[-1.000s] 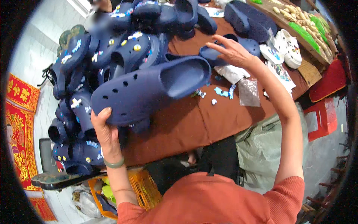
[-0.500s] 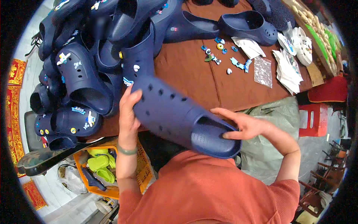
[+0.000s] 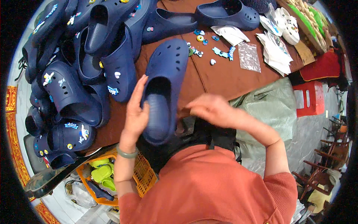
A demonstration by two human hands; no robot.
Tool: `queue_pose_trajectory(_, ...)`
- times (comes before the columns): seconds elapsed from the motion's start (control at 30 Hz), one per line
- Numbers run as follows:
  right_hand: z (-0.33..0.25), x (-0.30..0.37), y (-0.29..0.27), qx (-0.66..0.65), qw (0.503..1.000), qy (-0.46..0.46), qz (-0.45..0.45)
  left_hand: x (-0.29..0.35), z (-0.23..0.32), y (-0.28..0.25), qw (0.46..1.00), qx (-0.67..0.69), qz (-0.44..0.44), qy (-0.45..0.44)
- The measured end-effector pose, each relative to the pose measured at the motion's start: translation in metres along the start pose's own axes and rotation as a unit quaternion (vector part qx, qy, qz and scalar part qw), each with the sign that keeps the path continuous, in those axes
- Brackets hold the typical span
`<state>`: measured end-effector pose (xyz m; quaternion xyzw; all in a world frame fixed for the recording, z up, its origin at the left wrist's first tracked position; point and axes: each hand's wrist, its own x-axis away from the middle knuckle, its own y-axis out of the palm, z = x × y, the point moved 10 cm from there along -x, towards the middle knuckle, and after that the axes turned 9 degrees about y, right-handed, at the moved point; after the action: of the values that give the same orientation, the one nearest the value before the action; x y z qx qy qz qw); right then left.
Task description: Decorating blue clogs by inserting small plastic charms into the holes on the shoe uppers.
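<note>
a navy clog [image 3: 164, 93] stands out near the table's front edge, just right of a heap of decorated clogs [image 3: 72, 89] — toe pointing away from the person, heel toward the body, opening facing up. it is a plain, dark blue, matte-looking shoe with a broad rounded toe, small dark holes dotted over it, and a paler, faintly ridged footbed showing inside. the left hand [image 3: 136, 115] is closed on its left side, thumb by the rim of the opening. the right hand [image 3: 212, 110] is blurred just beside the clog's right side — whether its fingers are together on anything, i cannot tell. beyond, small charms [image 3: 223, 52] lie on the brown cloth [image 3: 216, 82].
</note>
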<state>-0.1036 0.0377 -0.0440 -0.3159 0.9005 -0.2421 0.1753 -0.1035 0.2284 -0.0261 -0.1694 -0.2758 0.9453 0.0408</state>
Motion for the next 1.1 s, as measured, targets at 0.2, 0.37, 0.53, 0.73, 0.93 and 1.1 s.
queue_pose_trajectory(0.2, 0.095, -0.040, -0.117, 0.465, 0.847, 0.094, 0.239, -0.002, -0.021, -0.032, 0.986, -0.148, -0.019, -0.077)
queue_pose_trajectory(0.37, 0.102, -0.052, -0.121, 0.478, 0.850, 0.064, 0.211, 0.013, 0.059, -0.044, 0.970, -0.174, 0.127, 0.114)
queue_pose_trajectory(0.53, 0.105, -0.063, -0.128, 0.320, 0.916, 0.133, 0.202, 0.015, 0.000, 0.005, 0.938, 0.294, 0.064, -0.172)
queue_pose_trajectory(0.73, 0.050, -0.095, -0.114, 0.174, 0.940, 0.006, 0.292, -0.050, -0.021, 0.055, 0.711, 0.656, 0.133, -0.216)
queue_pose_trajectory(0.93, 0.017, -0.125, -0.079, 0.097, 0.966, -0.066, 0.229, -0.017, -0.032, 0.080, 0.732, 0.616, 0.090, -0.275)
queue_pose_trajectory(1.1, 0.029, -0.108, -0.060, 0.026, 0.994, -0.055, 0.096, -0.008, -0.032, 0.070, 0.709, 0.640, 0.080, -0.285)
